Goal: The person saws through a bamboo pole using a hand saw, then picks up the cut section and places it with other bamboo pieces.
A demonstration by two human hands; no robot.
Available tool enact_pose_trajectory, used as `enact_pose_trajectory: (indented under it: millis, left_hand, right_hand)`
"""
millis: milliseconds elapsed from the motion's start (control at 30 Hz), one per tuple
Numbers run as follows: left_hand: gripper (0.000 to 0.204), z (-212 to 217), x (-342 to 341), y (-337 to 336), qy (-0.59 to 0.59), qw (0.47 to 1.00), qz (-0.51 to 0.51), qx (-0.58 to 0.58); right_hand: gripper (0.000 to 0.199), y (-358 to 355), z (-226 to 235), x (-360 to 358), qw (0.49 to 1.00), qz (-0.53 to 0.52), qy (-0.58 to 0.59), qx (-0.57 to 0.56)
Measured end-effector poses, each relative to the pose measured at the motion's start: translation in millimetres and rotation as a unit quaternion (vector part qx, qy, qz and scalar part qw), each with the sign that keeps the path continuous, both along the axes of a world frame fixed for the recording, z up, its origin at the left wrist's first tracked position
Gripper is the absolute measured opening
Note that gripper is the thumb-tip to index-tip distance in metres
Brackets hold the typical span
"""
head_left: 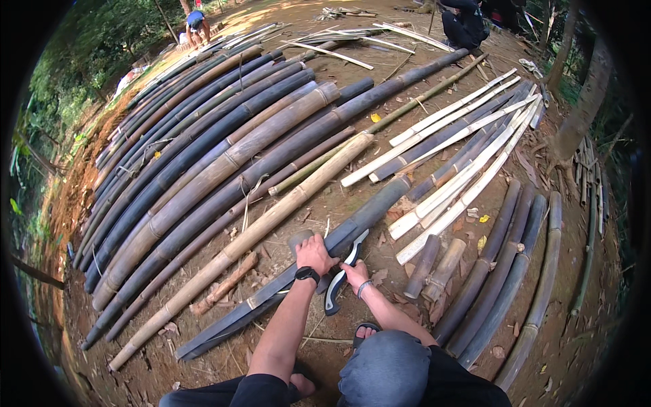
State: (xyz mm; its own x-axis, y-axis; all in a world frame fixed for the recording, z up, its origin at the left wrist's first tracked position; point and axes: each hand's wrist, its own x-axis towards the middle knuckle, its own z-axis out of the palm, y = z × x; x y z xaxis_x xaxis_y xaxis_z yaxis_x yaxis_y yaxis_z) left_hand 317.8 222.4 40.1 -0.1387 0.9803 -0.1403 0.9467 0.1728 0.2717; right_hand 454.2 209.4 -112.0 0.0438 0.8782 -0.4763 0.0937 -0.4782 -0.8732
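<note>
A dark split bamboo pole (369, 211) lies on the dirt in front of me, running from lower left to upper right. My left hand (314, 254), with a black watch on the wrist, presses down on it where a short grey stub sticks up. My right hand (354, 274) is closed around the black and white handle of a hand saw (341, 275), which rests against the pole right beside my left hand. One sandalled foot (366, 331) shows below.
Many long dark and tan bamboo poles (224, 163) lie side by side to the left. Pale split strips (461, 146) and dark halves (505, 271) lie right. Short offcuts (441, 268) sit near my right hand. Two other people (466, 24) work at the far end.
</note>
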Motion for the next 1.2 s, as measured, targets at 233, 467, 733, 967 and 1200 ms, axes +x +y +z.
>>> enact_pose_trajectory:
  millis: [233,467,733,967,1200]
  left_hand:
    - [0.066,3,-3,0,0.001,0.999,0.006,-0.054]
    - [0.065,3,-3,2,-0.010,0.998,0.014,-0.061]
    - [0.067,5,0,2,-0.004,0.998,0.009,-0.066]
    - [0.067,7,-1,1,0.001,0.997,0.017,-0.069]
    - [0.066,9,2,0,0.011,0.997,0.023,-0.070]
  right_hand:
    - [0.028,-27,30,43,0.998,-0.046,0.000,-0.033]
    - [0.047,-64,58,110,0.987,-0.013,-0.137,-0.084]
    - [0.047,-107,59,168,0.990,0.018,-0.137,-0.003]
    - [0.031,-125,89,185,0.994,-0.029,0.096,-0.032]
    - [0.027,-153,105,205,0.981,-0.070,0.171,-0.059]
